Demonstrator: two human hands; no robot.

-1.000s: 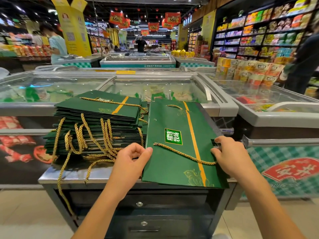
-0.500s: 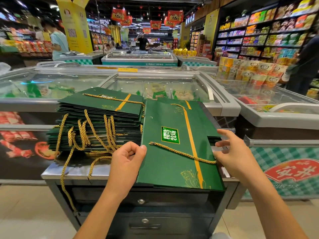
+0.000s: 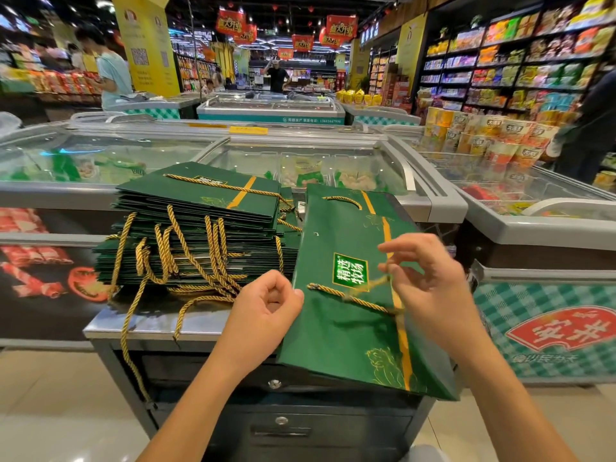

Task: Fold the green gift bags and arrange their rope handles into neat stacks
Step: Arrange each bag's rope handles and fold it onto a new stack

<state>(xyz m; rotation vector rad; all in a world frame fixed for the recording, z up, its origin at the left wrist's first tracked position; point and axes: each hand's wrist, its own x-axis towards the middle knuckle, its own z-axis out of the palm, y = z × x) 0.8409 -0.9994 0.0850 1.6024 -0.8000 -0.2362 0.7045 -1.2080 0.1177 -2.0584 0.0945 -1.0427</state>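
Pinching the rope handle [image 3: 346, 296] with the right hand [image 3: 430, 288], left hand [image 3: 266, 306] gripping the green bag [image 3: 340, 331].

Supermarket aisle: glass-topped freezers [image 3: 300, 161], stocked shelves [image 3: 500, 61], red hanging banners [image 3: 340, 26], tiled floor [image 3: 50, 411].

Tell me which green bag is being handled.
The lone flat bag right of the stack: left hand holding its edge, right hand pinching its rope handle.
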